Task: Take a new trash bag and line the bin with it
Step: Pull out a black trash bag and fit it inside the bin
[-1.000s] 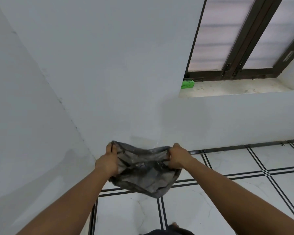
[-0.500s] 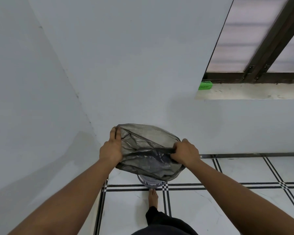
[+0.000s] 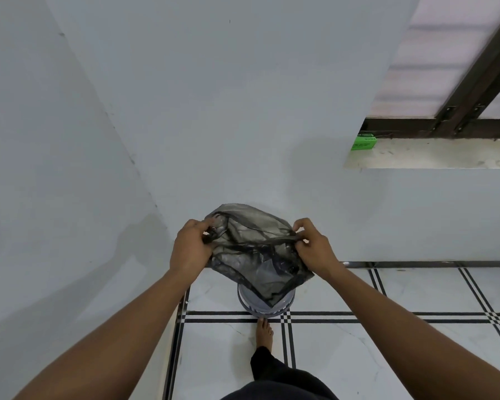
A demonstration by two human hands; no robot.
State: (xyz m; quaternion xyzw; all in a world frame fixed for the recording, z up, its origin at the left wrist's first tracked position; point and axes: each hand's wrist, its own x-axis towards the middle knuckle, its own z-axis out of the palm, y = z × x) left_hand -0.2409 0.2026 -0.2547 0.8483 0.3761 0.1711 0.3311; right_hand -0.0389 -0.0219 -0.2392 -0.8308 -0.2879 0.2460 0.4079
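Observation:
A thin, see-through grey trash bag (image 3: pixel 251 246) is held up in front of me with its mouth pulled open. My left hand (image 3: pixel 189 249) grips the bag's left rim. My right hand (image 3: pixel 312 246) pinches the right rim between thumb and fingers. Below the bag a small grey bin (image 3: pixel 264 306) stands on the tiled floor near the wall. The hanging bag hides most of the bin; only its near rim and wall show.
My bare foot (image 3: pixel 264 332) stands just in front of the bin. White walls meet in a corner to the left. A window sill at the upper right carries a green box (image 3: pixel 364 142). White tiles with black lines spread to the right.
The view has tilted down, bringing the bin and my foot into sight. Both hands have spread the bag's mouth wider above the bin.

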